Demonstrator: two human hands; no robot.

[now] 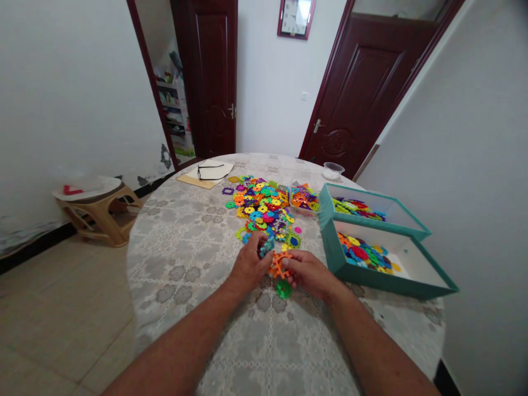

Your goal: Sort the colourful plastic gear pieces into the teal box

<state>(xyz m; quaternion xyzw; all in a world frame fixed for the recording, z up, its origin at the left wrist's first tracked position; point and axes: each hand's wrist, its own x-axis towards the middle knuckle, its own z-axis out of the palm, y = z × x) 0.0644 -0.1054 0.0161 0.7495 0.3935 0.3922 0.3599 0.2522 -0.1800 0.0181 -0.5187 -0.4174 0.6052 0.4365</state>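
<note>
My left hand is closed around a teal toothed plastic piece. Beside it, my right hand grips an orange notched plastic piece between thumb and fingers. The two pieces are close together; whether they are joined I cannot tell. Just below the orange piece is a green gear-shaped piece, near the right fingertips; whether it hangs from them or lies on the cloth is unclear. Beyond my hands spreads a heap of colourful gear-like plastic pieces.
Two teal-edged boxes with loose plastic pieces stand at the right. A small clear tray of pieces sits by the heap. Glasses lie on papers at the back left, and a clear bowl stands at the table's far edge.
</note>
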